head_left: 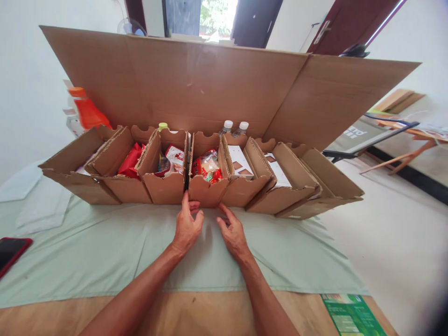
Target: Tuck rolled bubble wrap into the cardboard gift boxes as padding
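Observation:
A row of several open cardboard trays stands on a pale green cloth [105, 252]. The middle tray [206, 193] holds red and yellow snack packets [209, 169]. My left hand [187, 224] rests at the gap between this tray and the one to its left [164, 186], thumb against the front wall, fingers curled with nothing in them. Just to the right, my right hand [233, 233] lies on the cloth below the middle tray's right corner, fingers bent and slightly apart, holding nothing.
A large cardboard sheet [196, 84] stands behind the trays, with water bottles [234, 128] and an orange bottle [87, 111] against it. A dark phone [10, 252] lies at the left edge. A green printed sheet [352, 315] lies at the lower right.

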`<state>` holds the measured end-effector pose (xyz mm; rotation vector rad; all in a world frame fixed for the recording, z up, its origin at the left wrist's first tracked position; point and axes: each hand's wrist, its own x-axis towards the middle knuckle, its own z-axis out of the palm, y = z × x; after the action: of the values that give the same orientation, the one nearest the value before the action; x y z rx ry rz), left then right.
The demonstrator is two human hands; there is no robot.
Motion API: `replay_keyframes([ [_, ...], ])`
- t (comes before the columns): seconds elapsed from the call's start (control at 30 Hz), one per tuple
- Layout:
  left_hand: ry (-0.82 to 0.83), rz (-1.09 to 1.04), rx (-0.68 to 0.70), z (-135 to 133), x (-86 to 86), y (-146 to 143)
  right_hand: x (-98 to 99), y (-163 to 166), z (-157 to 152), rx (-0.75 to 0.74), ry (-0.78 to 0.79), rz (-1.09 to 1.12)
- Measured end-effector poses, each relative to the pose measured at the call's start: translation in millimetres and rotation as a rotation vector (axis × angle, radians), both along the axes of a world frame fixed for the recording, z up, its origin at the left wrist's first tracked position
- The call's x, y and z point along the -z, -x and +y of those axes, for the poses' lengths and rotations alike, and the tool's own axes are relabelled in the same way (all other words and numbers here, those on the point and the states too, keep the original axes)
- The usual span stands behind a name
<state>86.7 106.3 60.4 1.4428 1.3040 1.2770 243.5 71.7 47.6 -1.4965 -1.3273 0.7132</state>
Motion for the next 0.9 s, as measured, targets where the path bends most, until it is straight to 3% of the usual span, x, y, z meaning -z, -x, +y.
replay_keyframes([
  [0.2, 0.025, -0.05, -0.017, 20, 6.3, -17, 1.0, -6, -1, 0.027, 0.021, 0.033],
  [0.33, 0.04, -0.058, 0.006, 2, 0.2, -6, -18.4, 2, -12, 0.02, 0.023, 0.041],
  [0.47, 0.118, -0.034, 0.198, -49, 1.1, 29, -69.9, 39, -1, -0.132, -0.096, -0.062],
  [0.53, 0.136, 0.003, 0.264, -76, 6.1, 50, -100.0, 64, 19, -0.214, -0.152, -0.207],
  [0.63, 0.103, 0.053, 0.272, -105, 12.6, 81, -134.9, 94, 57, -0.213, -0.082, -0.526],
  [0.77, 0.084, 0.075, 0.159, -121, 9.2, 119, -150.5, 110, 85, -0.14, 0.004, -0.762],
  [0.9, 0.113, 0.061, 0.05, -127, -0.6, 150, -147.3, 105, 59, -0.221, -0.048, -0.761],
])
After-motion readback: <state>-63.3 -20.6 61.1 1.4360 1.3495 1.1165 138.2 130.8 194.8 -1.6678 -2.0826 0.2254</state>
